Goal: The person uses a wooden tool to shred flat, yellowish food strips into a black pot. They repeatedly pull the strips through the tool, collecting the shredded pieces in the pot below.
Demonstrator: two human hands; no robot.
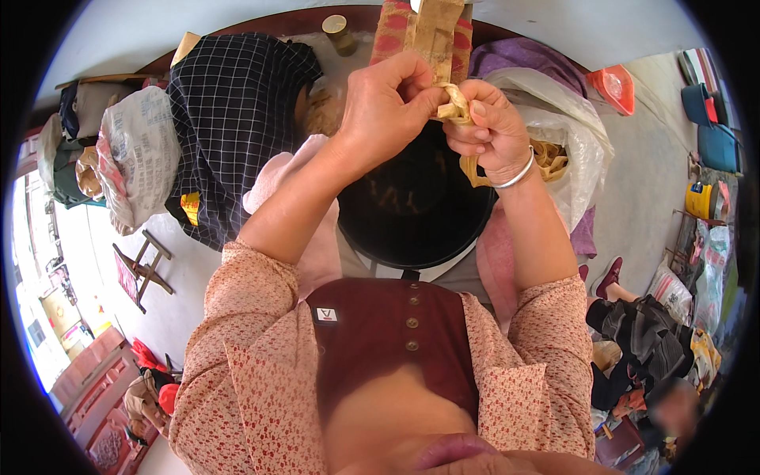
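Observation:
Both my hands are raised over a round black pan-like surface [415, 208] in front of my chest. Between my left thumb and fingers, my left hand [392, 104] pinches the upper part of a pale yellow plaited strip [456, 108]. My right hand [493, 127] grips the same strip from the other side, and a loop of it hangs below the palm. A silver bangle [519, 171] circles my right wrist. Just beyond my fingers stands a wooden post [437, 35] against a red-dotted cloth [389, 35]. Whether the strip is fixed to the post is hard to see.
Right of the pan, a translucent plastic bag [579, 133] holds more yellow strips [549, 159]. Black checked cloth [237, 107] drapes something at left, beside a printed sack [142, 154]. A folding stool [142, 267] stands on the floor. Another person [647, 332] sits at right.

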